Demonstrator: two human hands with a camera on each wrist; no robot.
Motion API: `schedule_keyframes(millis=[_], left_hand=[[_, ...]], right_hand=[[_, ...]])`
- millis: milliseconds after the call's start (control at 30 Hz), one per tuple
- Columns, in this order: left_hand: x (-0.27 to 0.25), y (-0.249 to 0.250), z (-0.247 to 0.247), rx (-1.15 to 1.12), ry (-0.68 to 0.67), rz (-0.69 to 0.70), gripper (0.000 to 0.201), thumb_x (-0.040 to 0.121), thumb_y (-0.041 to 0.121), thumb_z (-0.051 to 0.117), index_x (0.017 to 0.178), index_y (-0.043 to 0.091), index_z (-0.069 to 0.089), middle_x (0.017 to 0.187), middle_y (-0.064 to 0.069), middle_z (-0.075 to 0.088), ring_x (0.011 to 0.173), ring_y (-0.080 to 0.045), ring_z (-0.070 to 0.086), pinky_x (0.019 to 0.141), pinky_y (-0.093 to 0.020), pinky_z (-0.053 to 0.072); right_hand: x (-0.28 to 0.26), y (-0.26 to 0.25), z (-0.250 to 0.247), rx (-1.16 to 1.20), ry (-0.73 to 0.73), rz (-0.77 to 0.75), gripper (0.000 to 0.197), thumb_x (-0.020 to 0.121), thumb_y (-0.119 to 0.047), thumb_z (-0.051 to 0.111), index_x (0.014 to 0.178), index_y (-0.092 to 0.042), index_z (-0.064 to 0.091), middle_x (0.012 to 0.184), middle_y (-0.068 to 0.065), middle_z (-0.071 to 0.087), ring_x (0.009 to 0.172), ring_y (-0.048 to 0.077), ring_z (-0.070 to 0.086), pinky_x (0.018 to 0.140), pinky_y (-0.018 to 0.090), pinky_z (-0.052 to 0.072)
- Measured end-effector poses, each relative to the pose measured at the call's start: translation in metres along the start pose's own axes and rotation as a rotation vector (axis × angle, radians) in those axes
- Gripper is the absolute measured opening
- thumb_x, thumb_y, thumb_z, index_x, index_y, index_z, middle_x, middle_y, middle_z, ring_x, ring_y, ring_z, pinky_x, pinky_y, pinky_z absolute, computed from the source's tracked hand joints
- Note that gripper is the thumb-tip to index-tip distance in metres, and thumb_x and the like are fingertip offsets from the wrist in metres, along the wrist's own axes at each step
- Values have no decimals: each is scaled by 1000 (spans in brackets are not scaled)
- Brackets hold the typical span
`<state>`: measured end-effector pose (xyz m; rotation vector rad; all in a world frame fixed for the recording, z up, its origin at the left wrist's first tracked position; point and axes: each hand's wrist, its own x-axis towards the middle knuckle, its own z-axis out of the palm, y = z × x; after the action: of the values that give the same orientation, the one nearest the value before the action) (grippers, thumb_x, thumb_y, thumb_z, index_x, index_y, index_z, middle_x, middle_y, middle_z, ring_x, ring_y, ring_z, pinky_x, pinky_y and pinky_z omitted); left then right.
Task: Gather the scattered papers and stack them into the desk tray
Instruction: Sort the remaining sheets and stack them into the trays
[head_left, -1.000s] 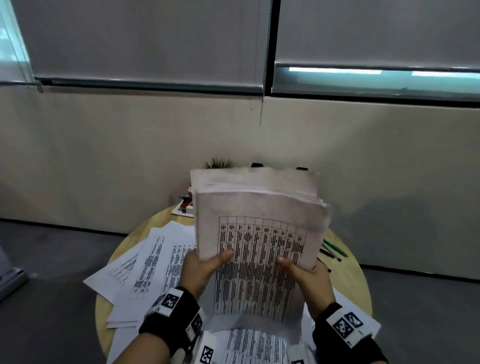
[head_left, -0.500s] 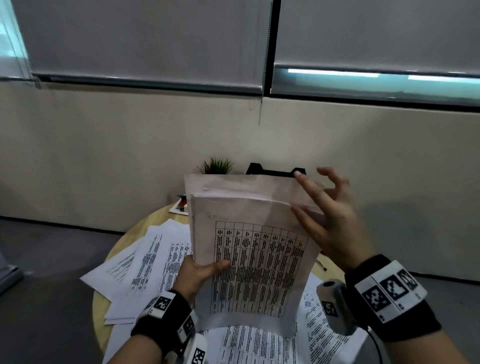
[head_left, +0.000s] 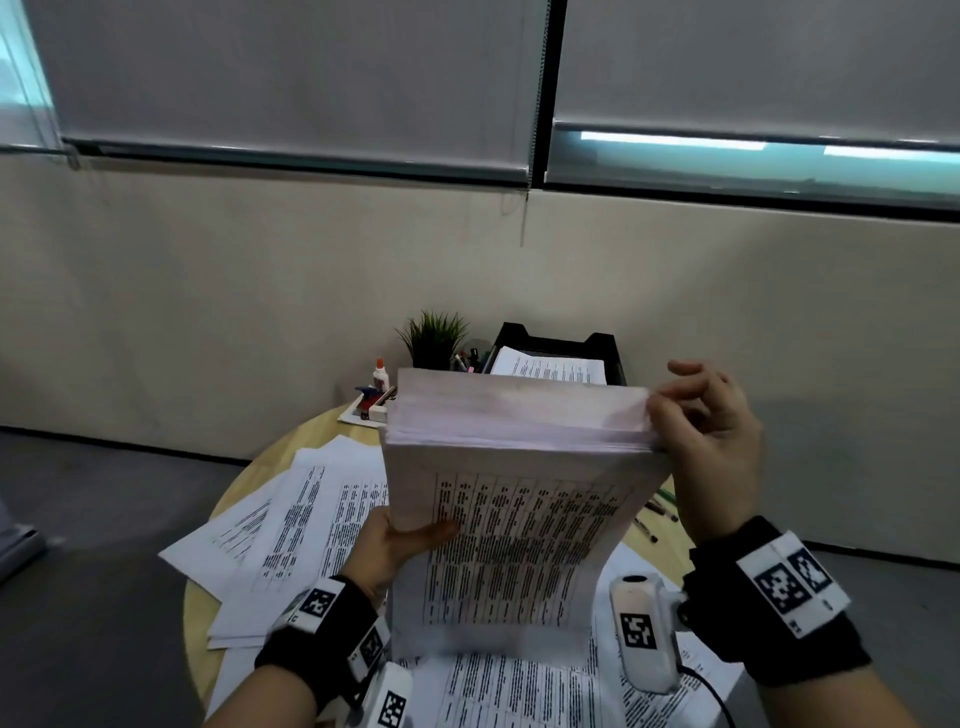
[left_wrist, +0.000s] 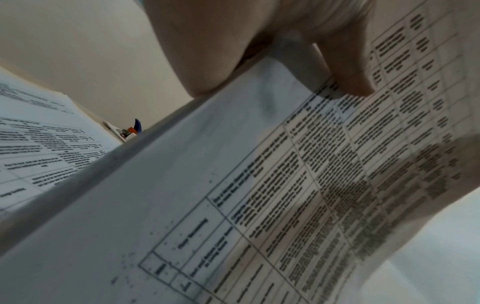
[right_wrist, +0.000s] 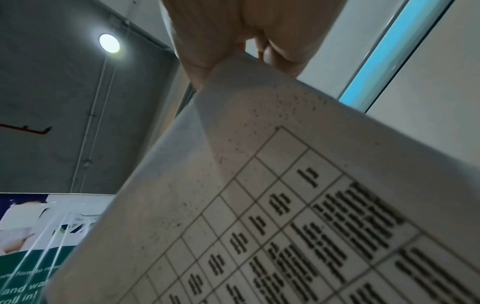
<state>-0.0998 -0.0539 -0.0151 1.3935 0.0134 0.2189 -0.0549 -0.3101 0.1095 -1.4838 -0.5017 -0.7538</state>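
A thick stack of printed sheets (head_left: 511, 499) stands upright on its bottom edge above the round wooden table (head_left: 311, 431). My left hand (head_left: 395, 545) grips the stack's left edge, thumb across the front page (left_wrist: 350, 82). At the stack's top right corner is my right hand (head_left: 706, 441), its fingers (right_wrist: 197, 61) curled around that corner (right_wrist: 233, 61). Loose printed papers (head_left: 291, 525) lie spread on the table to the left and under the stack. The black desk tray (head_left: 558, 345) stands at the table's far side with a sheet inside.
A small potted plant (head_left: 434, 338), a glue bottle (head_left: 380, 374) and a stapler (head_left: 371, 400) sit at the back left of the table. Pens (head_left: 657, 514) lie on the right side. The beige wall rises just behind the table.
My right hand left the stack's lower right side, rose and took hold of its top right corner. The stack's top edge has evened out and sits lower, uncovering the tray behind.
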Motion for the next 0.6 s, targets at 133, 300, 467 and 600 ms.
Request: schedule_keyframes(millis=[133, 300, 467, 600], left_hand=[[3, -1, 0, 22, 17, -13, 72, 28, 54, 91, 83, 9, 78, 96, -18, 73, 87, -26, 69, 89, -43, 52], [7, -2, 1, 43, 72, 8, 85, 30, 64, 85, 86, 2, 69, 90, -14, 74, 87, -23, 69, 88, -36, 52], [6, 4, 6, 59, 82, -15, 64, 42, 52, 86, 83, 7, 66, 69, -3, 71, 76, -19, 66, 75, -33, 51], [6, 14, 8, 30, 93, 37, 63, 47, 51, 84, 90, 9, 68, 79, -4, 74, 85, -25, 69, 80, -37, 54]], right_hand=[[-2, 8, 1, 24, 34, 56, 12, 66, -23, 59, 57, -32, 59, 102, -11, 57, 81, 15, 60, 68, 19, 44], [-1, 14, 0, 280, -53, 133, 17, 74, -41, 76, 73, -28, 64, 90, -7, 63, 69, -2, 56, 57, 10, 43], [-30, 49, -1, 296, -290, 427, 73, 56, -60, 80, 116, -25, 58, 113, 0, 68, 107, 20, 64, 92, 39, 52], [-51, 57, 2, 259, -309, 598, 72, 36, -54, 91, 94, -14, 72, 101, 11, 73, 101, 37, 65, 93, 50, 50]])
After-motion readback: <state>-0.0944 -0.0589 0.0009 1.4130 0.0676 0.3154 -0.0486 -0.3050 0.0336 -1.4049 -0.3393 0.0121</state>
